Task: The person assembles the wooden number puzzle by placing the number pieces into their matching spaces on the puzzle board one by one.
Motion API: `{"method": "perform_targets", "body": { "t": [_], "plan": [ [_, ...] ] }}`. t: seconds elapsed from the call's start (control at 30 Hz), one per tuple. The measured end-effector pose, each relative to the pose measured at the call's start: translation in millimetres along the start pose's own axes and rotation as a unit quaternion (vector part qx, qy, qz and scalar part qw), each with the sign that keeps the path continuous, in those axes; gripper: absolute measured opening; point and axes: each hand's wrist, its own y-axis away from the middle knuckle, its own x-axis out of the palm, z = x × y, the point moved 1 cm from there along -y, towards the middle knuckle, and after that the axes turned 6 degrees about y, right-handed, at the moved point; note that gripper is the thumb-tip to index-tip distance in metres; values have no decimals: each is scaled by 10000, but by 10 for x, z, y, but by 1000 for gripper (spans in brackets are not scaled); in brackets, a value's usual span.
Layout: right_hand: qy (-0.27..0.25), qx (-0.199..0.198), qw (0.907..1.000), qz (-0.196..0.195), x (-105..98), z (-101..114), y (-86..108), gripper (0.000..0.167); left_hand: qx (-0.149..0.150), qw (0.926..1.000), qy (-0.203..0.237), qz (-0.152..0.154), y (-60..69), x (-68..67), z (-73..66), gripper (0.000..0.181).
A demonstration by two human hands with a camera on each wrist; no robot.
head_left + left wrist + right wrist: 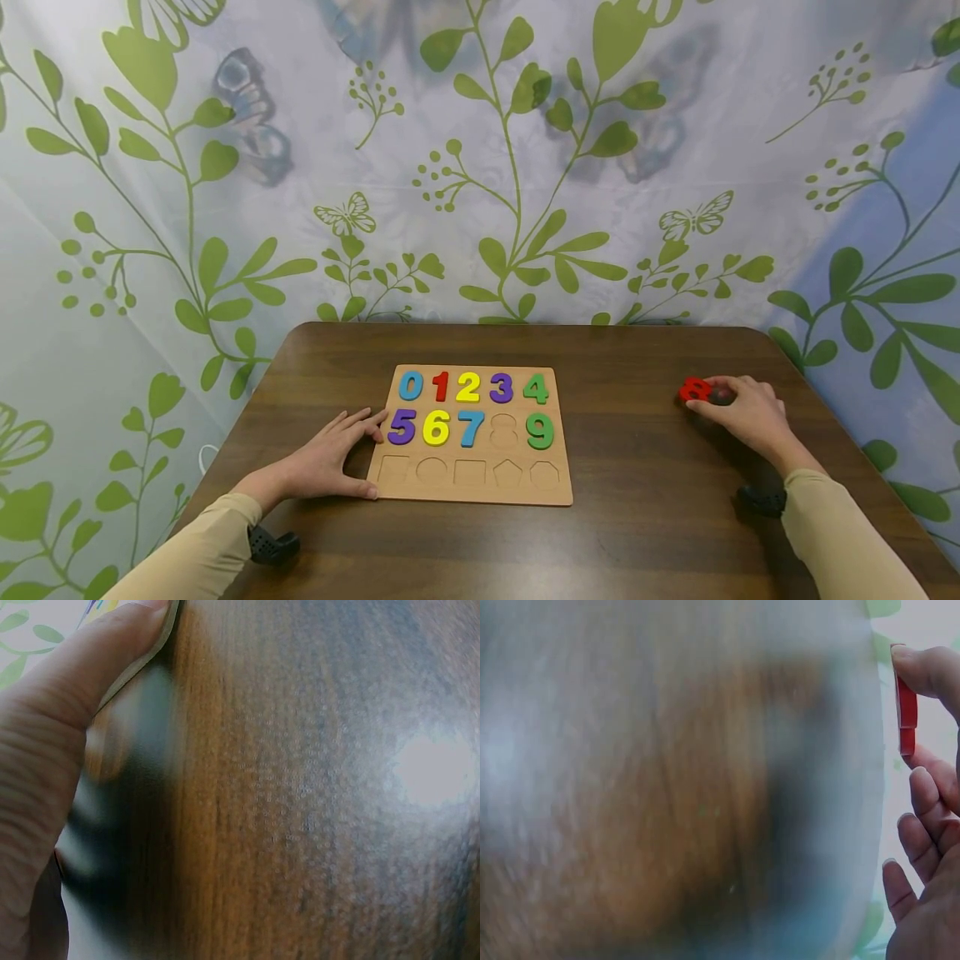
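Observation:
A wooden number puzzle board (480,494) lies on the table, holding coloured number pieces from 0 to 7 and a green 9 (539,431). Between the blue 7 (470,428) and that 9 is a bare 8-shaped recess (504,432). My left hand (330,458) rests at the board's left edge, thumb by the near corner and fingers spread higher up. In the left wrist view the thumb (82,660) touches the board's edge. Off to the right, my right hand (750,412) pinches a red number 8 piece (695,391) between thumb and fingers, above the table.
Brown wooden table (622,533) under everything, its far edge against a hanging cloth (480,208) printed with leaves and butterflies. Along the board's near row are several shape recesses, among them a pentagon recess (507,473). Dark wrist devices sit under both wrists.

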Motion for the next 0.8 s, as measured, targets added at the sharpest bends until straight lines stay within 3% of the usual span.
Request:
{"method": "perform_targets", "body": {
  "t": [0.8],
  "plan": [
    [-354,-714,9968,-11,71,650,-18,72,103,9999,23,-59,10,2,9,68]
  ]
}}
